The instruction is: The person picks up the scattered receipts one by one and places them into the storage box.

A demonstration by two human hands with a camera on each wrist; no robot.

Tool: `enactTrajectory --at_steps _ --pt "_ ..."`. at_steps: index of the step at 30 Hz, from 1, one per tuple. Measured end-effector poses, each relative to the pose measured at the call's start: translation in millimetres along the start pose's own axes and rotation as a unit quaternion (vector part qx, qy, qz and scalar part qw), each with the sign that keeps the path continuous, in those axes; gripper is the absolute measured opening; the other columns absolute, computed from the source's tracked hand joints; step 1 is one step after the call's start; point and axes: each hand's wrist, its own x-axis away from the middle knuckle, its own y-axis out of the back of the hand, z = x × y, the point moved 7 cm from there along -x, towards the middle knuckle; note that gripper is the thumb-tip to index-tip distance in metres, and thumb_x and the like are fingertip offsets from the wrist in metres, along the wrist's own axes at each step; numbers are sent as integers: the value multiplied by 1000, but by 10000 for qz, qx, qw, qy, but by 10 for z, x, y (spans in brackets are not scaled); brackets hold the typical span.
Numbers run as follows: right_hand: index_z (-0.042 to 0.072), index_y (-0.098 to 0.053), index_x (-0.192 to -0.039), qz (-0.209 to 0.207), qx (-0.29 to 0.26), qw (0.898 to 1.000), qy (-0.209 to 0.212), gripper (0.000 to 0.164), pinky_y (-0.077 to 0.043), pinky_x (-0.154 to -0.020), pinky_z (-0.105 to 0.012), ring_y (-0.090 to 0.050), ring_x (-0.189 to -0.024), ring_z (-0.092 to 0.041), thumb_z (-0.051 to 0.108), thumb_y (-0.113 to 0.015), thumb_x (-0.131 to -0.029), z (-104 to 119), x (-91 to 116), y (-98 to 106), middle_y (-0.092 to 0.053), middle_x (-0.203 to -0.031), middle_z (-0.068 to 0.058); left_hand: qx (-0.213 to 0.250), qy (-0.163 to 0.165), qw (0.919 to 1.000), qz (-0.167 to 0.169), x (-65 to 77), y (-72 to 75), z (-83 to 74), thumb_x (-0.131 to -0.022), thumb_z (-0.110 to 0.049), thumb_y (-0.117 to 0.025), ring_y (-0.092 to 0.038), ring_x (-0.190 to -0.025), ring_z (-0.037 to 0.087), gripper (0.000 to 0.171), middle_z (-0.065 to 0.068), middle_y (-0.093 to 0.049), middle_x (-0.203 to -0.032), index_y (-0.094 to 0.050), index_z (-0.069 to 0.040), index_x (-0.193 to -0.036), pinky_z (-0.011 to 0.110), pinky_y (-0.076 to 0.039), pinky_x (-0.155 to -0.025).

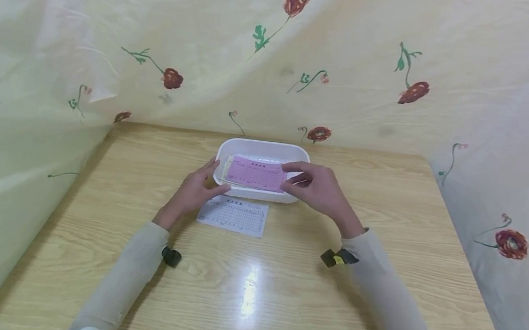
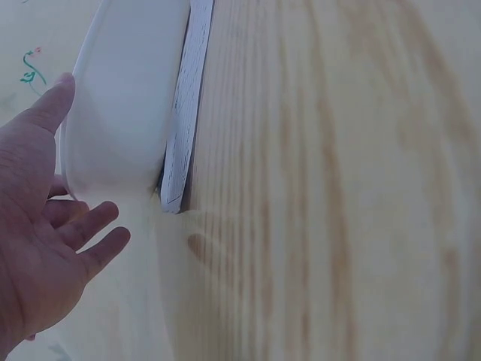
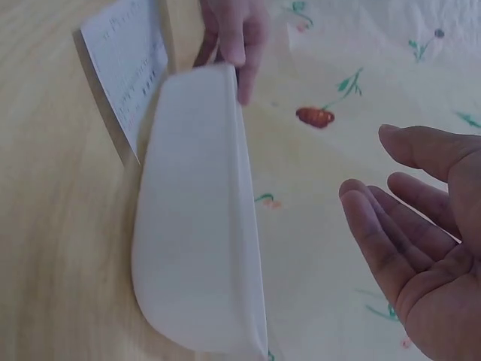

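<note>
A white plastic tray (image 1: 261, 194) stands on the table, holding a pink printed slip (image 1: 254, 175) over a pale yellow slip (image 1: 225, 176). At its left end is my left hand (image 1: 194, 190), thumb at the near rim and fingers loosely spread along the side; the left wrist view shows the thumb at the rim too. My right hand (image 1: 318, 187) is over the right end, its fingertips overlapping the pink slip's edge in the head view. Between its thumb and fingers is a gap, seen in the right wrist view. A white printed slip (image 1: 234, 218) lies in front of the tray.
The wooden table (image 1: 210, 295) reaches back to a flower-patterned cloth (image 1: 220, 35), which also hangs at both sides. Each wrist carries a small dark strap device, the right one (image 1: 339, 258) with a yellow mark. The tray sits near the table's far edge.
</note>
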Motion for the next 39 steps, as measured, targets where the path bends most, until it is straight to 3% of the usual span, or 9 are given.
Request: enactTrajectory --at_steps 15,24,31,39 --pt "1 -73 -119 600 -160 9981 -15 36 -64 -78 -30 -74 -93 -20 18 -82 -88 -24 321 -446 -73 -117 -18 66 -1 10000 11 0 3 -2 -91 -59 -69 -16 -157 29 97 12 -14 -171 -26 -10 -162 50 -22 -127" --pt "1 -71 -123 848 -101 9953 -450 42 -63 -72 -29 -74 -93 -23 21 -81 -89 -219 388 -634 -73 -120 -17 178 -6 9998 51 -9 -13 30 -90 -60 -69 -14 -157 27 98 11 -13 -171 -25 -11 -162 49 -21 -127" --pt "4 -68 -130 803 -114 9919 -982 47 -63 -68 -29 -74 -93 -23 19 -82 -88 -376 389 -727 -70 -127 -17 153 -32 9999 33 -7 -8 16 -92 -57 -70 -15 -157 26 96 12 -14 -171 -26 -10 -162 48 -22 -127" --pt "0 -64 -133 781 -204 9891 -1230 50 -63 -71 -29 -74 -97 -25 14 -81 -89 -419 369 -812 -66 -133 -19 136 -96 9999 -8 5 1 -13 -92 -56 -69 -15 -157 27 95 13 -15 -171 -27 -8 -162 48 -23 -127"
